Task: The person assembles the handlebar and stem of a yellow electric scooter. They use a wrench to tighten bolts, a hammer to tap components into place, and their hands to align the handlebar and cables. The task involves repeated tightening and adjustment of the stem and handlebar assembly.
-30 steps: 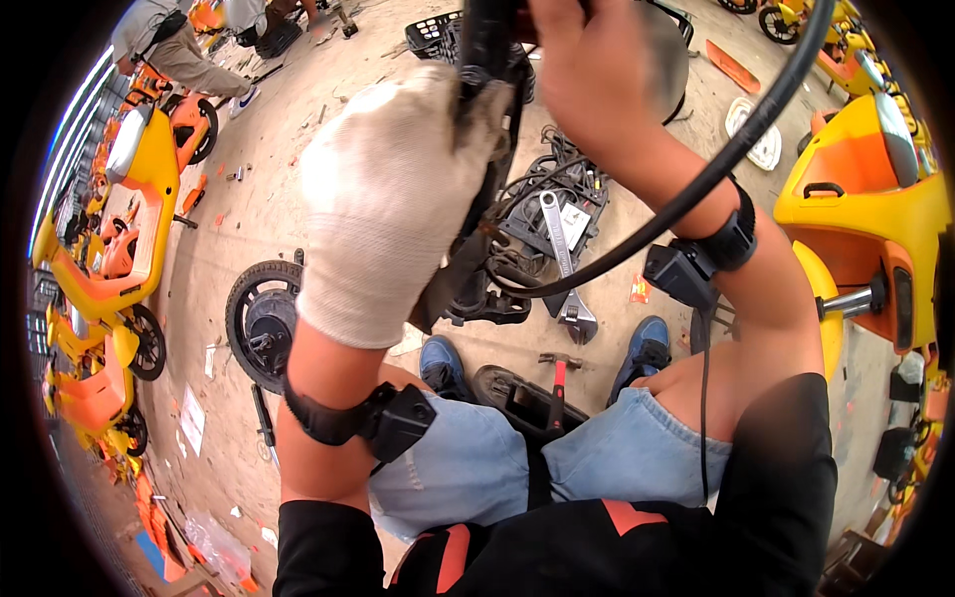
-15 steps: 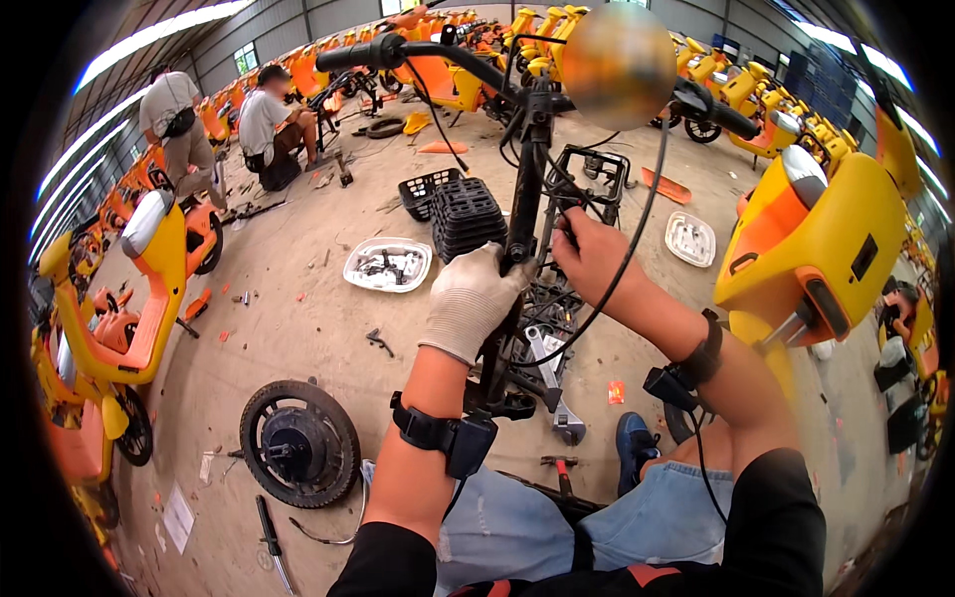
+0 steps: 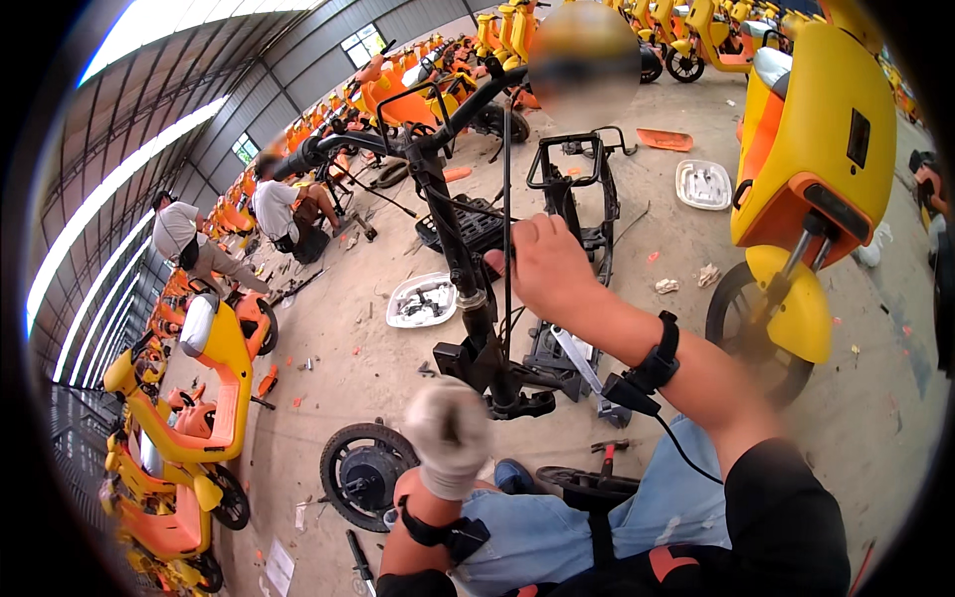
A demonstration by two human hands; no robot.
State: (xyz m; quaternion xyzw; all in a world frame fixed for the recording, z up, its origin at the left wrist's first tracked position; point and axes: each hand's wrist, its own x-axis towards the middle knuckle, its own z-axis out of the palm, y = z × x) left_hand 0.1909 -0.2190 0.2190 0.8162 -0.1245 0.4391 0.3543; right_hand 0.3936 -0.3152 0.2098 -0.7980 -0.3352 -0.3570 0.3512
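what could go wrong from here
The bare right hand, close to the black stem, might get scraped.
The black cable beside that hand could snag if the handlebar turns.
The open white tray of small parts sits on the floor and might spill if knocked.

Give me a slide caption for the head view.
Bare right grip at a black cable beside the black handlebar stem, gloved left grip lower, yellow scooters on both sides.
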